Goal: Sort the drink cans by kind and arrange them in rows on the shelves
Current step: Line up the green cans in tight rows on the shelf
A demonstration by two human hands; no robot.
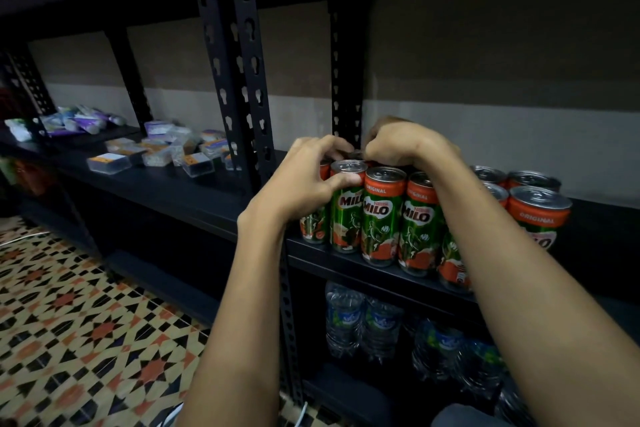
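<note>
Several green and orange Milo cans (382,215) stand in rows on the dark shelf (207,204), with more Milo cans (538,204) at the right end. My left hand (311,180) grips a front-row can (346,208) near its top, thumb across the rim. My right hand (405,142) curls its fingers on the top of a can in the back row, which is mostly hidden behind the hands.
A black slotted upright post (239,80) stands just left of the cans. Small boxes and packets (166,152) lie on the shelf further left. Water bottles (381,326) fill the shelf below. Patterned floor tiles (86,322) show at lower left.
</note>
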